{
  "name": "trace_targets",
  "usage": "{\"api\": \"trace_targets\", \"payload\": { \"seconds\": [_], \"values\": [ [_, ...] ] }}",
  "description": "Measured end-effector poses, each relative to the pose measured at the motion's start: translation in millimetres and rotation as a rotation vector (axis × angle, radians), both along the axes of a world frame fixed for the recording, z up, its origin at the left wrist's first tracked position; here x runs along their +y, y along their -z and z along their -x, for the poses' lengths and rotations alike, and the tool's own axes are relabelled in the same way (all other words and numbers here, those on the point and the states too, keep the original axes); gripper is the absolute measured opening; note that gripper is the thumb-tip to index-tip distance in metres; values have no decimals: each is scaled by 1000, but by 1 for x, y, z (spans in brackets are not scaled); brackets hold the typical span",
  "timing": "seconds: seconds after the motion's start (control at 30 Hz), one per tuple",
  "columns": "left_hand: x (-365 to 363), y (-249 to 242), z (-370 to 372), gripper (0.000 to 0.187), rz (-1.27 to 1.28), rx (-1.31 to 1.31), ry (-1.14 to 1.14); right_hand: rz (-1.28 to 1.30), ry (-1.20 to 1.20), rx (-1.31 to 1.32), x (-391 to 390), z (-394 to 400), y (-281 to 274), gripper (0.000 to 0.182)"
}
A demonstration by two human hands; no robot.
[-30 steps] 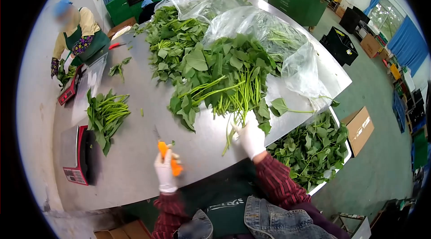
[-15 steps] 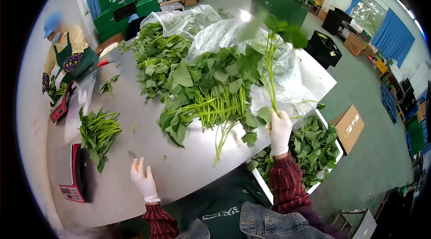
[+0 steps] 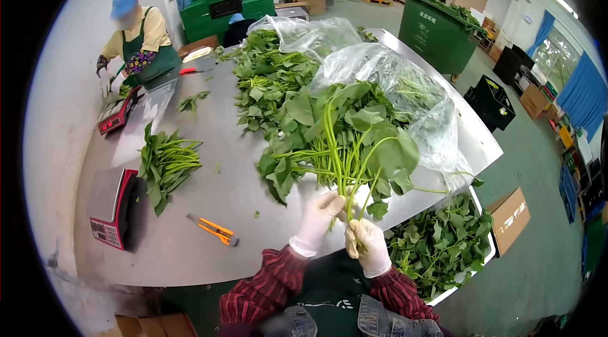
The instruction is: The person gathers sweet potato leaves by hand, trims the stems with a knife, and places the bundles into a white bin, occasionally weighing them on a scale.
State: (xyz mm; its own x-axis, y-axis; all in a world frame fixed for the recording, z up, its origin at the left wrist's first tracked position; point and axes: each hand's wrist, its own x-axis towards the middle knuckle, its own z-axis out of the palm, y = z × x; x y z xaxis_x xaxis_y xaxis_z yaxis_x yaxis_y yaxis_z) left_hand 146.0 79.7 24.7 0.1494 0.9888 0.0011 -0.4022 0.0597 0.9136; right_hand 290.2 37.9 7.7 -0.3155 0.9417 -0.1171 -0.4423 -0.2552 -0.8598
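Both of my gloved hands hold a small bunch of long-stemmed leafy greens [image 3: 334, 140] over the near edge of the metal table. My left hand [image 3: 320, 216] pinches the stems from the left. Lower down, my right hand [image 3: 367, 243] is closed around the stem ends. Behind the bunch lies a large pile of leafy greens [image 3: 278, 74], partly under clear plastic sheeting [image 3: 380, 71]. An orange utility knife [image 3: 218, 231] lies on the table left of my left hand, its blade pointing up and left. A smaller bundle of greens [image 3: 168, 163] rests farther left.
A red-edged scale [image 3: 109, 204] stands at the table's left, with another scale [image 3: 117, 112] beyond it near a co-worker [image 3: 142, 39]. A white crate [image 3: 491, 245] of greens is at my right. A green bin [image 3: 437, 33] stands behind the table.
My left hand has let go of the utility knife, now on the table, and moved right to the stems. My right hand has brought the greens down and closer. The view has shifted.
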Motion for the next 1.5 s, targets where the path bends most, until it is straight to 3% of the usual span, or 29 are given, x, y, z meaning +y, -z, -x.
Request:
{"api": "trace_targets", "payload": {
  "seconds": [0.13, 0.2, 0.27, 0.3, 0.33, 0.4, 0.43, 0.47, 0.5, 0.53, 0.57, 0.6, 0.67, 0.7, 0.73, 0.77, 0.8, 0.83, 1.03, 1.1, 1.13, 1.23, 1.33, 1.47, 1.5],
  "values": [
    [-6, 10, -13, 18, 93, -102, -60, -63, 135, -104, -11, 2, 7, 34],
    [-17, 3, -15, 13, 42, 93, -111, -100, 193, -143, -12, 0, 17, 35],
    [-27, 3, -24, 11, 28, 64, -134, -13, 449, -230, -10, -3, 20, 29],
    [-32, 1, -29, 11, 52, 64, -195, -90, 516, -397, -11, -11, 18, 27],
    [-36, -2, -31, 11, 76, 64, -254, -81, 627, -298, -2, -25, 27, 23],
    [-31, 4, -20, 11, -133, 167, -323, -44, 922, -200, 17, -64, 51, 13],
    [-30, 3, -15, 11, -122, 169, -323, -267, 761, -755, 31, -128, 90, 18],
    [-29, 2, -11, 11, -113, 170, -324, 152, 712, -845, 32, -141, 64, 33],
    [-28, 4, -8, 11, -120, 167, -326, 45, 863, -1632, 36, -170, 87, 49],
    [-28, 11, -6, 10, -143, 227, -366, 54, 893, -1772, 27, -192, 87, 52],
    [-29, 17, -5, 10, -163, 286, -405, 254, 764, -1771, 21, -203, 70, 50],
    [-28, 23, -5, 10, -166, 284, -403, 284, 684, -1793, 17, -208, 58, 43],
    [-28, 31, -7, 10, -220, 285, -433, 36, 637, -1427, 11, -201, 57, 29],
    [-28, 32, -8, 10, -220, 280, -428, -242, 583, -1376, 12, -195, 71, 17],
    [-28, 31, -8, 10, -207, 318, -416, -91, 604, -956, 7, -138, 12, 24],
    [-28, 31, -7, 9, -196, 358, -404, -109, 458, -894, 5, -121, 5, 23],
    [-28, 30, -7, 9, -199, 357, -400, 0, 459, -730, 2, -96, -13, 21],
    [-30, 29, -7, 9, -207, 366, -404, -185, 416, -708, 1, -79, -30, 19],
    [-42, 30, 3, 11, -274, 447, -376, -247, 545, -567, 39, -37, -127, 16],
    [-44, 28, 6, 11, -284, 469, -358, -357, 301, -592, 57, -35, -142, 19],
    [-45, 28, 8, 12, -274, 480, -343, -356, 308, -592, 64, -33, -143, 19],
    [-46, 34, 10, 11, -308, 504, -321, -280, -57, -544, 89, -35, -127, 17],
    [-46, 41, 13, 11, -349, 534, -293, -264, -93, -507, 92, -33, -126, 20],
    [-47, 38, 14, 12, -347, 564, -230, -273, -96, -701, 97, -46, -112, 31],
    [-48, 36, 14, 12, -346, 561, -227, -264, -85, -613, 95, -47, -111, 35]
  ]
}}
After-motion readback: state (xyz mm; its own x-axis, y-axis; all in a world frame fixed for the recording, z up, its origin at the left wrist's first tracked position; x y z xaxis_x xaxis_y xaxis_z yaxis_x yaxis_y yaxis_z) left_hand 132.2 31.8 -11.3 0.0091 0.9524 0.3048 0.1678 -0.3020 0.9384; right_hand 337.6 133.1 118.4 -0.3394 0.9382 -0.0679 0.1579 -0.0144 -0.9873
